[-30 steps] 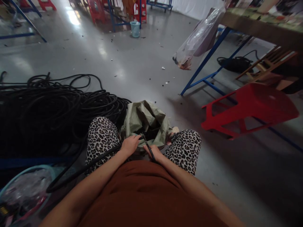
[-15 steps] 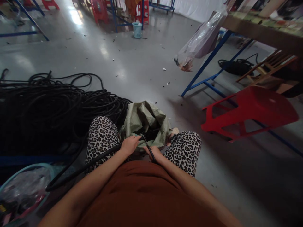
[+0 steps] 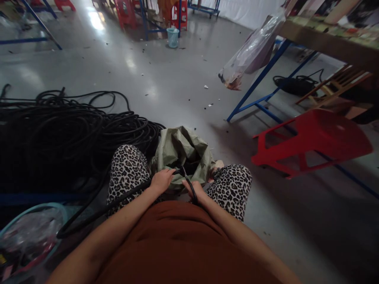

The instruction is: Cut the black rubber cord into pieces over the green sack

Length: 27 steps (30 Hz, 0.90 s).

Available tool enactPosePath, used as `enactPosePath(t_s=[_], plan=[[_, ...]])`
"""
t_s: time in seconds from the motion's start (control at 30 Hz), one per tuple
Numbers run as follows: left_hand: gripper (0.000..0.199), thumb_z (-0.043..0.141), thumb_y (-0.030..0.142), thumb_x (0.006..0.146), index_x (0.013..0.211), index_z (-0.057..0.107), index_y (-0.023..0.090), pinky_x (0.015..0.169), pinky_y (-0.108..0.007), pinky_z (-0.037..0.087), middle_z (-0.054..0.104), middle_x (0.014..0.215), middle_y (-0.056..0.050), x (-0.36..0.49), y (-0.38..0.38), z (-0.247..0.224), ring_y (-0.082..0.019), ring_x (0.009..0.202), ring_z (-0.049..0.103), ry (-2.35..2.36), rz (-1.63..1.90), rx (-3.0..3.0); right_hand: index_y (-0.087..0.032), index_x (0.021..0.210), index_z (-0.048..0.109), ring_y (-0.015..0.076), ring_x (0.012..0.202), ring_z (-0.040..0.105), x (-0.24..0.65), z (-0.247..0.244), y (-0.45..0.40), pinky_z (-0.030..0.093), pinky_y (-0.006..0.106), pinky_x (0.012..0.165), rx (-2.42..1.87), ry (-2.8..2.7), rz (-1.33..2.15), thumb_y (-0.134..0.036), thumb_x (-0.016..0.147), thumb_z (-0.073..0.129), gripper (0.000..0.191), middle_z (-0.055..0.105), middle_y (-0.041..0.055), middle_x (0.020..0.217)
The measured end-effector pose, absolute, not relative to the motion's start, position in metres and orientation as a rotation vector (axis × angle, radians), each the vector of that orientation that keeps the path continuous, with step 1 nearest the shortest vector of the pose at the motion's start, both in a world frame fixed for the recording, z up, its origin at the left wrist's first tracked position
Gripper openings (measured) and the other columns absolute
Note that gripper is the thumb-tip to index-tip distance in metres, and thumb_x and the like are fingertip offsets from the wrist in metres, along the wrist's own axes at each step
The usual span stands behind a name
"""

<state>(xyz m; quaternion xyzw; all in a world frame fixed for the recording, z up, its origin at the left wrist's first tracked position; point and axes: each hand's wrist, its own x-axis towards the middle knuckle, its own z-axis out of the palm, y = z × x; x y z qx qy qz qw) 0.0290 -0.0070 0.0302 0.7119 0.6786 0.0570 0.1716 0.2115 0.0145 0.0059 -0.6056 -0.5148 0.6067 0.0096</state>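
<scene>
My left hand [image 3: 162,181] is closed around a thick black cord [image 3: 130,193], whose end sticks out past my fingers over the sack's mouth. The cord runs back over my left thigh and loops down beside the basket. Closed on a pair of scissors [image 3: 185,173] with black handles, my right hand [image 3: 196,190] holds the metal blades up at the cord's end. Whether the blades touch the cord is too small to tell. Below both hands, between my knees, stands an open greenish woven sack [image 3: 168,148]; its inside is dark.
A large heap of black cord [image 3: 97,122] lies at my left. Lower left is a light-blue basket [image 3: 60,209] with clear plastic bags. On the right are a red stool [image 3: 322,134] and a blue-legged table [image 3: 257,85] with a hanging plastic bag [image 3: 245,55]. Scraps dot the floor.
The scissors have tilted a little and their blades have shifted slightly up and right. A bit more of the cord's end shows beyond my left hand, which stays almost in place.
</scene>
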Motion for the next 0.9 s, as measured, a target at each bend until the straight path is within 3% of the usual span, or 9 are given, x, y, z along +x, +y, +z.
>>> enactPosePath(t_s=[0.23, 0.47, 0.9], plan=[[0.032, 0.041, 0.032, 0.086, 0.115, 0.050, 0.024, 0.081, -0.027, 0.042, 0.060, 0.111, -0.004, 0.030, -0.006, 0.031, -0.017, 0.098, 0.056, 1.963, 0.259, 1.909, -0.016, 0.064, 0.048, 0.0100, 0.034, 0.044, 0.210, 0.013, 0.014, 0.038, 0.022, 0.036, -1.743, -1.446, 2.089, -0.059, 0.075, 0.050, 0.044, 0.043, -0.0032, 0.043], [0.030, 0.042, 0.031, 0.085, 0.113, 0.051, 0.024, 0.082, -0.027, 0.042, 0.061, 0.109, -0.004, 0.031, -0.006, 0.035, -0.016, 0.097, 0.056, 1.973, 0.247, 1.863, -0.013, 0.065, 0.049, 0.0073, 0.042, 0.046, 0.208, 0.025, 0.013, 0.035, 0.017, 0.041, -1.642, -1.525, 2.193, -0.055, 0.079, 0.047, 0.044, 0.047, -0.0012, 0.051], [0.030, 0.043, 0.032, 0.085, 0.112, 0.052, 0.024, 0.081, -0.026, 0.042, 0.062, 0.105, -0.004, 0.036, -0.010, 0.035, -0.016, 0.096, 0.056, 1.916, 0.201, 1.886, -0.009, 0.076, 0.055, 0.0096, 0.050, 0.049, 0.207, 0.021, 0.013, 0.039, 0.020, 0.049, -1.554, -1.583, 2.225, -0.051, 0.082, 0.046, 0.044, 0.053, 0.0023, 0.060]])
